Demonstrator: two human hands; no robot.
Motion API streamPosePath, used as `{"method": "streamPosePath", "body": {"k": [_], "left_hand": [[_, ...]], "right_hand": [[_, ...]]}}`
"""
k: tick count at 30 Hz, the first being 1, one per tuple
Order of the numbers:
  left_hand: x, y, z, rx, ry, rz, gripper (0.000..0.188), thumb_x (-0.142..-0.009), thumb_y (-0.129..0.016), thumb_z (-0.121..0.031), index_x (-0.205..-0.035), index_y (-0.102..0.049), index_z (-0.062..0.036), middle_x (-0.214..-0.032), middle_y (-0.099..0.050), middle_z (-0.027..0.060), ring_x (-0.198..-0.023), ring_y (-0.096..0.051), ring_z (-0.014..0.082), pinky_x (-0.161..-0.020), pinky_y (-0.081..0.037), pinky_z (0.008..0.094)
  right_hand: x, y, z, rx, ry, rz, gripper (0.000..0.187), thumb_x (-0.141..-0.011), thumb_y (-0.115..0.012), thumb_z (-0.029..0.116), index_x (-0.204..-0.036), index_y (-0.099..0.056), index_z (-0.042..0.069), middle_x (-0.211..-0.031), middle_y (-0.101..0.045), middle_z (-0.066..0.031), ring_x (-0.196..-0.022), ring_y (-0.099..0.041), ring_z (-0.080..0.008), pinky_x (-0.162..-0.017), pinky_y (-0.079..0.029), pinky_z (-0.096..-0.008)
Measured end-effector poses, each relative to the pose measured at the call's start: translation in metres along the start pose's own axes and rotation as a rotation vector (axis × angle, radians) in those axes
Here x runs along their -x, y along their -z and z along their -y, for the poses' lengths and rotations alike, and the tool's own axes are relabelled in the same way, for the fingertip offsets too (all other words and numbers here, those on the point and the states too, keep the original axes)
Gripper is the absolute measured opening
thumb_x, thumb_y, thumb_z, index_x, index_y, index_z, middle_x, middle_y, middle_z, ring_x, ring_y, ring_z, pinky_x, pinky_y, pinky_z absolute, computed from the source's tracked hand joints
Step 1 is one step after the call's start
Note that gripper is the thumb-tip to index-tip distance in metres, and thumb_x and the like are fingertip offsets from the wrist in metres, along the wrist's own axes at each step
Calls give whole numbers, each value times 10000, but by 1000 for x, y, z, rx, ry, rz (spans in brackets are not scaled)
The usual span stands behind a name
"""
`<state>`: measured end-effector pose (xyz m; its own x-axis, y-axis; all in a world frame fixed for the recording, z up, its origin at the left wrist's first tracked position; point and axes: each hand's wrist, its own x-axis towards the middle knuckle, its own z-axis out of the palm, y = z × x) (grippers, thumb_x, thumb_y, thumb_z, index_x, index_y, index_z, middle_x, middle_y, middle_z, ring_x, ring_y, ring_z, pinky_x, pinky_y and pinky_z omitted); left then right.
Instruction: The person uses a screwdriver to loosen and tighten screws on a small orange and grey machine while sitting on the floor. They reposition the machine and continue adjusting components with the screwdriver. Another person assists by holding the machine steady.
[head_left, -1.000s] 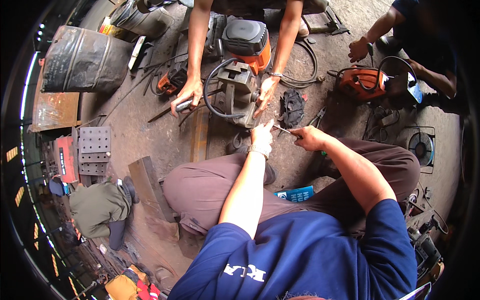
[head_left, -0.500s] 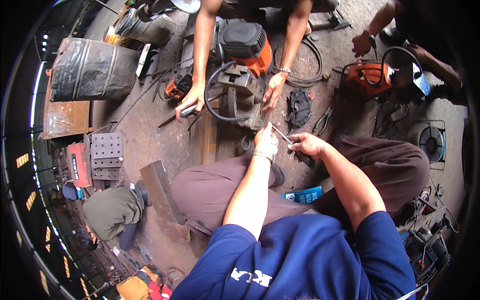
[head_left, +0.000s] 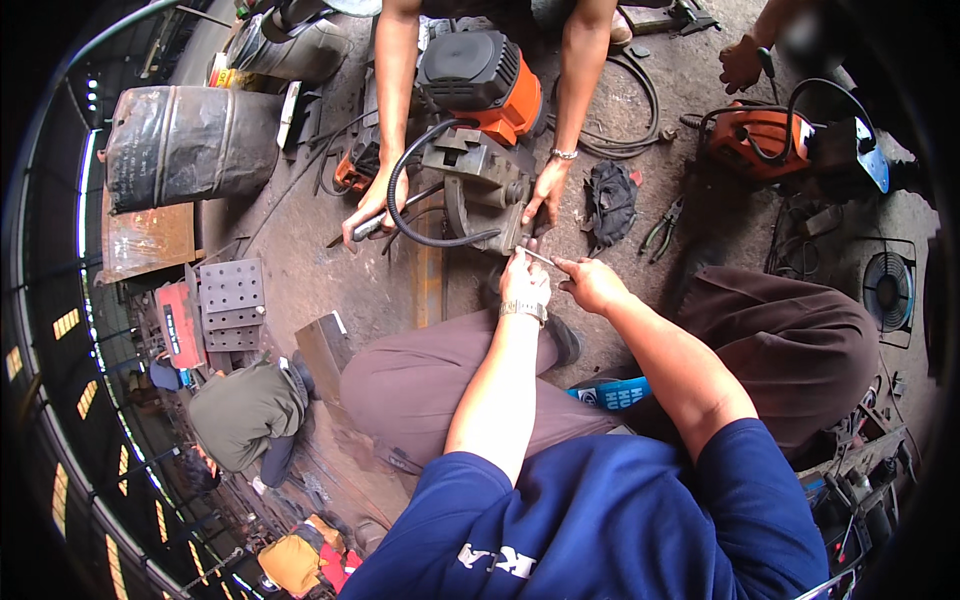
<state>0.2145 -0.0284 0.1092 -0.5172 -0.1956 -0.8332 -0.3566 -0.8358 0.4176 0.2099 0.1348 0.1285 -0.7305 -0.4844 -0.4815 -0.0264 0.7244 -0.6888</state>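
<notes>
A thin metal rod spans the gap between my two hands, just below a grey metal machine body with an orange and black motor. My right hand is closed on the rod's right end. At the other end, my left hand has its fingers bent against the rod, close to the machine's lower end; its fingertips are partly hidden. Across from me, a co-worker's hand rests at the machine's lower right side. Their other hand grips a dark handle on the left.
Pliers and a crumpled black thing lie right of the machine. Another orange machine stands farther right beside another person. A steel drum, perforated plates and a crouching person are on the left. A fan stands far right.
My right hand has moved left and slightly up with the rod, which now lies flatter. The co-worker's right-side hand sits lower against the machine. The whole view has shifted a little.
</notes>
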Motion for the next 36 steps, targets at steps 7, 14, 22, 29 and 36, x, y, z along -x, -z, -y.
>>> {"method": "streamPosePath", "body": {"k": [7,14,22,29,36], "left_hand": [[22,-25,3,43,-23,5,226,-1044,-395,-268,-1126,-518,-98,-1181,-621,6,-406,-290,82,-367,-269,233],[14,-15,3,136,-66,48,209,-1041,-405,-235,-1062,-546,-82,-1107,-654,24,-409,-288,81,-382,-269,231],[17,-17,5,138,-96,84,210,-1041,-404,-230,-1061,-544,-74,-1128,-644,26,-412,-302,84,-388,-278,240],[16,-13,3,147,-76,85,224,-1045,-387,-235,-1073,-530,-64,-1142,-644,44,-413,-302,84,-387,-279,237],[12,-7,1,87,-92,77,226,-1044,-387,-231,-1069,-538,-63,-1129,-652,43,-416,-309,86,-393,-286,239]], "right_hand": [[2,8,-4,6,-19,-35,519,-863,-670,241,-1362,-531,229,-1027,-617,-184,-986,-621,-369,-865,-494,-444],[-1,15,-1,47,62,-76,511,-859,-666,241,-1354,-539,224,-1027,-623,-175,-958,-629,-368,-841,-504,-442],[4,24,5,158,95,-127,515,-847,-663,201,-1347,-544,226,-996,-615,-181,-903,-644,-348,-805,-517,-436],[6,32,16,194,42,-16,494,-867,-614,161,-1350,-542,238,-1071,-604,-188,-974,-641,-317,-854,-513,-408],[-1,25,9,150,87,-40,528,-839,-673,207,-1350,-541,241,-1042,-623,-198,-910,-648,-353,-805,-523,-427]]}}
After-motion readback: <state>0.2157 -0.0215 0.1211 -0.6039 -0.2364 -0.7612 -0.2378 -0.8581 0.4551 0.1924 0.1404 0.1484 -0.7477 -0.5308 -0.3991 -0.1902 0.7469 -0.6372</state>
